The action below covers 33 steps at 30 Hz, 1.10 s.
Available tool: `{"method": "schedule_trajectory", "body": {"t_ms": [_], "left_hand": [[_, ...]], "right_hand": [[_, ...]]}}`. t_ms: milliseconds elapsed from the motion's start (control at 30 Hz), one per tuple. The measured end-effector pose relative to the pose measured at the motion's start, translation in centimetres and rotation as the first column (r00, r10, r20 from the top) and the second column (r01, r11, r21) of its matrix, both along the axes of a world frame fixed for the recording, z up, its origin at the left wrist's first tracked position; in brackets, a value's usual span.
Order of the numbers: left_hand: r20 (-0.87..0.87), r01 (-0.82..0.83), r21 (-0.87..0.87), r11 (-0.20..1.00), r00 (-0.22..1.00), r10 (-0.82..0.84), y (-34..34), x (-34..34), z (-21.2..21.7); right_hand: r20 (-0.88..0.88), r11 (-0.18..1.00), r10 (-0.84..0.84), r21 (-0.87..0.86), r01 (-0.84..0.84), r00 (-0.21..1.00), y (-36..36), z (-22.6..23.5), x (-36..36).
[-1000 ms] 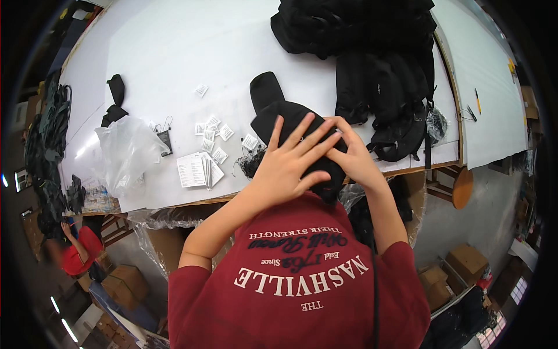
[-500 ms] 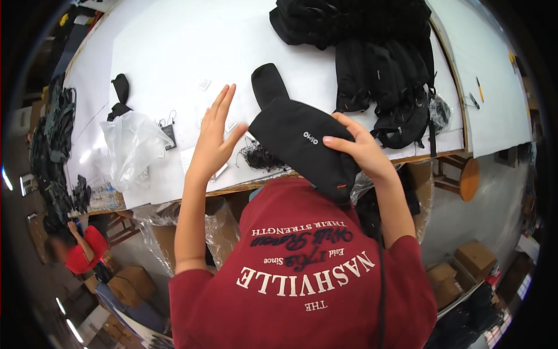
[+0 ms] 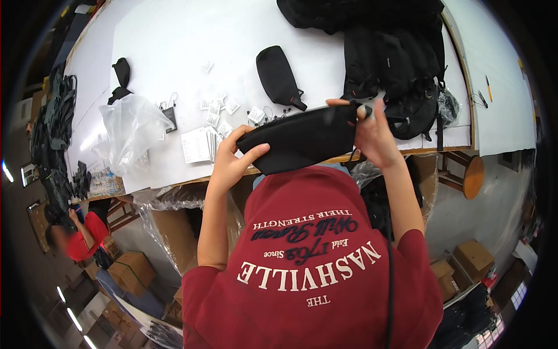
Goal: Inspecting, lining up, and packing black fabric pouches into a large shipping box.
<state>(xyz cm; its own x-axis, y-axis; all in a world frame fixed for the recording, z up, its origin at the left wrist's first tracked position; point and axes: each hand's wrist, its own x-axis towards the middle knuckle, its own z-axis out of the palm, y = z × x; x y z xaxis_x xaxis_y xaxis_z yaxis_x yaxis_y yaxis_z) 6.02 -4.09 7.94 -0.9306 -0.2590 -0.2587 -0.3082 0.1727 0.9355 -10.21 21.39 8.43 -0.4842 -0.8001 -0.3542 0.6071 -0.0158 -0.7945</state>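
A black fabric pouch (image 3: 302, 142) is held lengthwise above the table's near edge, its upper seam turned toward the table. My left hand (image 3: 233, 160) grips its left end, thumb on the near face. At the other end, my right hand (image 3: 375, 136) has its fingers around the pouch's corner; motion blurs the fingertips. Beyond the pouch, a second black pouch (image 3: 278, 75) lies flat on the table. White tags (image 3: 221, 110) with dark strings are scattered left of it, beside a stack of white cards (image 3: 197, 145). The held pouch partly covers the string bundle.
Black backpacks (image 3: 395, 64) are piled at the back right. A clear plastic bag (image 3: 133, 142) and a small black item (image 3: 169, 118) lie on the left. Under the table edge stand plastic-lined cartons (image 3: 174, 232). A wooden stool (image 3: 472, 177) is at right, and a person in red (image 3: 87, 235) at far left.
My left hand has come from open and raised to grip the pouch. The pouch has turned from its printed face to a level, edge-up position, and my right hand has shifted to its end.
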Motion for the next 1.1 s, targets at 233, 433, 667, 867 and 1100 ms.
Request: {"method": "schedule_trajectory", "body": {"t_ms": [233, 433, 667, 867, 1100], "left_hand": [[-0.083, -0.114, 0.374, 0.920, 0.984, 0.156, 2.4, -0.6, 1.0], [-0.096, 0.283, -0.690, 0.667, 0.877, -0.471, 2.3, -0.4, 3.9], [0.199, 0.574, -0.593, 0.564, 0.783, -0.589, 4.0, -2.3, 3.4], [-0.167, 0.178, -0.811, 0.557, 0.843, -0.512, 4.9, -2.2, 5.6], [0.124, 0.107, -0.712, 0.694, 0.992, -0.025, -1.5, -2.0, -1.4]], "right_hand": [[-0.268, 0.937, -0.281, 0.131, 0.324, 0.922, -0.6, 0.7, 2.0], [-0.181, 0.888, -0.386, 0.193, 0.418, 0.905, 0.0, -0.1, 2.6], [-0.246, 0.891, -0.395, 0.133, 0.434, 0.885, -0.6, 0.3, 3.8], [-0.408, 0.825, -0.487, 0.075, 0.560, 0.772, -1.6, 0.1, 4.3], [-0.359, 0.804, -0.549, 0.020, 0.594, 0.755, -2.7, 0.4, 4.4]]}}
